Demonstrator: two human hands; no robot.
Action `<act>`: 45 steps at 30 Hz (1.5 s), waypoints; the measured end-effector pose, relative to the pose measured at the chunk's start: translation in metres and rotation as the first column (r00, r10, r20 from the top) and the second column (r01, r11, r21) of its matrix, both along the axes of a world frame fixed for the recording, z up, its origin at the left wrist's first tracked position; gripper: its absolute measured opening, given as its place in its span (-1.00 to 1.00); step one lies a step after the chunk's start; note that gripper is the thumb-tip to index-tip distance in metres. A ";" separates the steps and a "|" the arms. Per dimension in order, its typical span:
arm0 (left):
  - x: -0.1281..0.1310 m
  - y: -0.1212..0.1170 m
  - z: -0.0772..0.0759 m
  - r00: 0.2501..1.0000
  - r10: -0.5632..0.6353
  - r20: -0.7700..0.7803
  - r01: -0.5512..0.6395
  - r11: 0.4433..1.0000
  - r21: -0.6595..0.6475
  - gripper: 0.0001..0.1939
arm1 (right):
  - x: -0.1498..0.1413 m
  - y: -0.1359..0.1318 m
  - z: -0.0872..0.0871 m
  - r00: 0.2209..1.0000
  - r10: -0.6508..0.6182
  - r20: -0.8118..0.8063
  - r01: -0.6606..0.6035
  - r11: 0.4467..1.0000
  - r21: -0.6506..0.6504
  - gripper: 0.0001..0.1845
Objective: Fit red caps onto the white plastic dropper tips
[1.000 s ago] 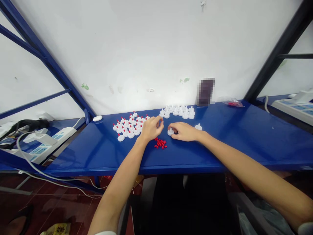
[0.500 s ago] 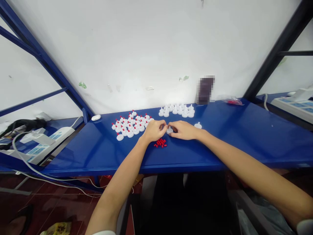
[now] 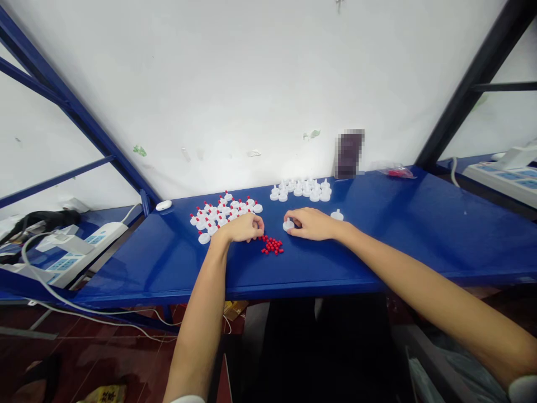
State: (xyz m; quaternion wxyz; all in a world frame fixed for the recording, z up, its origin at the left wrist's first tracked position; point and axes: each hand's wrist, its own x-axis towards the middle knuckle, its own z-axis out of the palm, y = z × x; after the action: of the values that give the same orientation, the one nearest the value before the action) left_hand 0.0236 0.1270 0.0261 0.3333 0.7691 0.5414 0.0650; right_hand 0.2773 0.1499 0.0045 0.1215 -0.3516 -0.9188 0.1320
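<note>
In the head view my right hand (image 3: 309,224) grips a white nozzle cap (image 3: 288,225), a round base with a thin spout, upright on the blue table. My left hand (image 3: 244,226) is bent down with its fingers drawn together at the left edge of a pile of small red tips (image 3: 272,245). Whatever its fingertips hold is hidden. Behind that hand stands a group of white nozzle caps with red tips on their spouts (image 3: 222,211), partly covered by it. A lone white nozzle cap without a red tip (image 3: 337,215) stands by my right wrist.
Several white nozzle caps without red tips (image 3: 314,195) stand near the wall. A white oval case (image 3: 164,205) lies at the table's back left. A clear bag with red contents (image 3: 398,172) lies back right. Power strips (image 3: 84,246) and cables are at the left.
My left hand has left the nozzle cap and moved left and slightly down to the red tips. My right hand still holds the cap in nearly the same place. The view has shifted slightly.
</note>
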 end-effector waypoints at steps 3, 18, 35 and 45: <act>-0.005 0.000 0.000 0.999 0.019 0.046 -0.018 1.000 -0.024 -0.85 | 0.000 0.000 0.000 1.000 0.003 0.000 -0.003 1.000 -0.004 -0.74; -0.013 0.000 0.003 0.997 -0.030 0.064 0.032 0.999 -0.021 -0.69 | -0.001 0.001 0.000 1.000 0.003 0.001 -0.003 1.000 -0.009 -0.71; 0.041 0.001 -0.013 0.960 -0.112 0.257 -0.057 0.818 0.573 -0.84 | -0.001 -0.004 -0.001 0.981 0.042 -0.188 -0.043 0.999 -0.003 -0.74; 0.034 0.008 -0.024 0.971 -0.072 0.229 -0.081 0.799 0.595 -0.89 | -0.001 0.005 -0.004 0.947 -0.206 -0.245 0.229 0.971 0.070 -0.64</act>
State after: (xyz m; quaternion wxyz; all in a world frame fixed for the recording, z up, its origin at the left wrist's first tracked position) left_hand 0.0581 0.1351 0.0024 0.1351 0.8199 0.4505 0.3264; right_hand 0.2764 0.1552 0.0003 0.2607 -0.4263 -0.8587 0.1137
